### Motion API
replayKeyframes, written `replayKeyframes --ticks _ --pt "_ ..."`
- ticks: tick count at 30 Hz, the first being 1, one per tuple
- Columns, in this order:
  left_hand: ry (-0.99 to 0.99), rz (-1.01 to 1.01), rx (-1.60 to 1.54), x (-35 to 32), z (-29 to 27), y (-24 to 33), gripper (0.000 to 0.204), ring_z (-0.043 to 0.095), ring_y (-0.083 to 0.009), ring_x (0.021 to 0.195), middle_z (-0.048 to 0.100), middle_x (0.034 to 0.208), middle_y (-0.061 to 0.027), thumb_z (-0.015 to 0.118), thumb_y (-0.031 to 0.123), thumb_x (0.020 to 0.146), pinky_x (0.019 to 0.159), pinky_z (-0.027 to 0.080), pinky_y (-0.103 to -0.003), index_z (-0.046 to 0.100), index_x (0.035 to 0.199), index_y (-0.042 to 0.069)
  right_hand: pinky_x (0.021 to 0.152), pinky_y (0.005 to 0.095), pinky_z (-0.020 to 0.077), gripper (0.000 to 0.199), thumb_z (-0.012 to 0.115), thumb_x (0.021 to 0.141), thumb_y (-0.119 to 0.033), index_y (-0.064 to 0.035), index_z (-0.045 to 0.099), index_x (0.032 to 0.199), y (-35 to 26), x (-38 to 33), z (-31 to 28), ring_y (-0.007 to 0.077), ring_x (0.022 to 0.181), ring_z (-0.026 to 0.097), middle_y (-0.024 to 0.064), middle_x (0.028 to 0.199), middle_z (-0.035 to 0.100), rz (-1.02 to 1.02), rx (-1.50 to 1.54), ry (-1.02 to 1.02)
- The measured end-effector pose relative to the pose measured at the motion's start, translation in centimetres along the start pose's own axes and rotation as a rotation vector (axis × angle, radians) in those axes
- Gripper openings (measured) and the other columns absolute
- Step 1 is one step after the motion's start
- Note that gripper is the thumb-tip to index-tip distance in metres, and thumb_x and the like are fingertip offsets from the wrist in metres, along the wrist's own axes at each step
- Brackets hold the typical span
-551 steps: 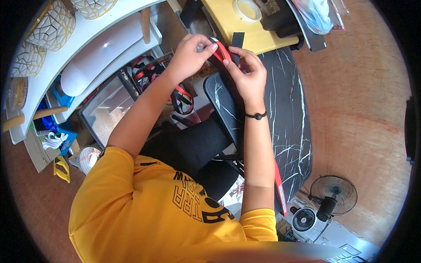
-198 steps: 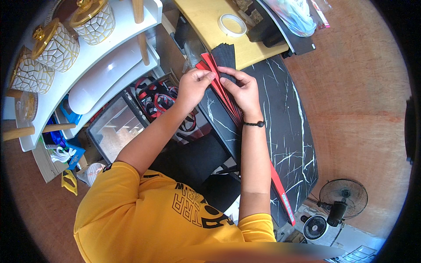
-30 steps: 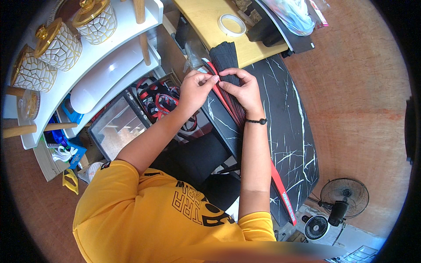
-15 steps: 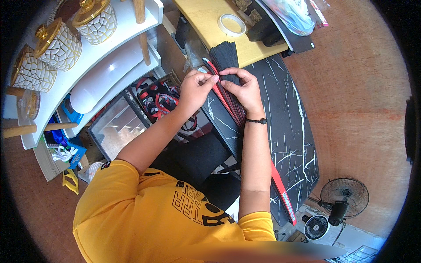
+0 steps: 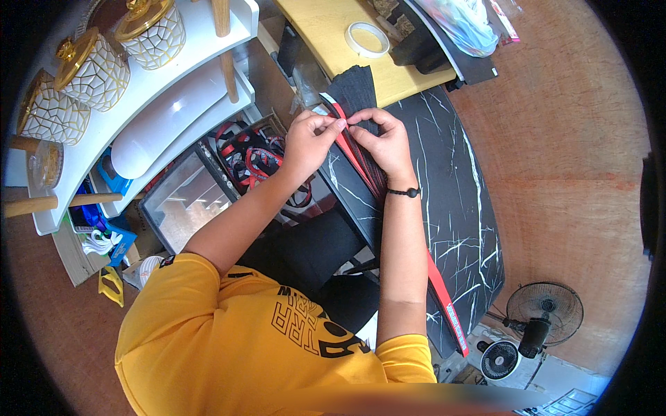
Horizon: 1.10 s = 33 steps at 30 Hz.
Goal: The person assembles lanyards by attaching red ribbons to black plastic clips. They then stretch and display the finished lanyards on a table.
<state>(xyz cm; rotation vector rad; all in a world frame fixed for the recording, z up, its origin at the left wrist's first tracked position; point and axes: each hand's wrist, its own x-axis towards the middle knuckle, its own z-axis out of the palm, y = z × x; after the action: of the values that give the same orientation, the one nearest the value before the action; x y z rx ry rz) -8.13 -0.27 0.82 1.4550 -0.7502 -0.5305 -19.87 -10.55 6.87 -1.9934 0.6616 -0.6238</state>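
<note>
At the far end of the black marble-patterned table (image 5: pixel 451 180), my two hands meet almost fingertip to fingertip. My left hand (image 5: pixel 309 142) pinches a red and black strap (image 5: pixel 438 284) between thumb and fingers near its far end. Close beside it, my right hand (image 5: pixel 390 145) has thumb and index finger brought together at the same strap; what lies between those fingertips is too small to make out. Under and beyond the hands lies a bundle of flat black straps (image 5: pixel 352 90), some with red edges. The red strap's near part passes beneath my right forearm toward the table's near edge.
A yellow wooden surface (image 5: pixel 326 31) with a roll of tape (image 5: pixel 367 39) adjoins the far end. Left are a bin of tangled red and black straps (image 5: pixel 253 156) and a white shelf (image 5: pixel 201 41) with patterned jars (image 5: pixel 97 76). Fans (image 5: pixel 544 312) stand near right.
The strap's far end has turned, showing more red beyond my fingertips. The black bundle's far end spreads a little further left. My right wrist has shifted slightly left; my left hand stays put.
</note>
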Motion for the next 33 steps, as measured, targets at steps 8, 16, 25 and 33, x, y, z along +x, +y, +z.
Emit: replayKeyframes --ticks 8,16,25,33 --pt "-0.003 -0.002 0.035 0.00 -0.17 -0.08 0.024 0.055 -0.0136 0.076 0.057 0.079 -0.0048 0.071 0.023 0.086 0.070 0.043 -0.026 0.070 0.084 -0.001 0.079 0.0283 0.0494 0.018 0.061 0.074 -0.003 -0.0031 0.071 0.089 0.03 -0.08 0.08 0.0180 0.083 0.065 0.0093 0.087 0.069 -0.022 0.000 0.054" --pt "0.016 0.000 0.021 -0.02 0.02 -0.37 0.024 0.058 -0.0152 0.075 0.058 0.079 -0.0064 0.072 0.024 0.084 0.069 0.045 -0.027 0.071 0.085 0.000 0.074 0.0299 0.0487 0.014 0.066 0.073 -0.006 -0.0061 0.073 0.086 0.04 0.08 -0.21 0.0201 0.079 0.064 0.0096 0.081 0.066 -0.029 -0.079 0.027" --pt "0.033 0.009 0.038 0.09 0.01 -0.40 0.026 0.061 -0.0192 0.074 0.061 0.079 -0.0093 0.074 0.026 0.081 0.068 0.048 -0.030 0.072 0.085 0.001 0.081 0.0267 0.0440 0.019 0.080 0.070 -0.008 -0.0054 0.073 0.088 -0.55 -0.10 -0.65 0.0147 0.085 0.060 0.0050 0.087 0.066 0.033 -0.097 -0.035" --pt "0.036 0.028 0.047 0.16 0.05 -0.46 0.025 0.061 -0.0192 0.073 0.061 0.079 -0.0091 0.074 0.026 0.082 0.068 0.048 -0.030 0.072 0.084 0.001 0.081 0.0266 0.0444 0.018 0.074 0.074 -0.004 -0.0039 0.072 0.092 -0.17 -0.06 -0.84 0.0147 0.085 0.060 0.0051 0.089 0.065 0.055 0.036 -0.052"
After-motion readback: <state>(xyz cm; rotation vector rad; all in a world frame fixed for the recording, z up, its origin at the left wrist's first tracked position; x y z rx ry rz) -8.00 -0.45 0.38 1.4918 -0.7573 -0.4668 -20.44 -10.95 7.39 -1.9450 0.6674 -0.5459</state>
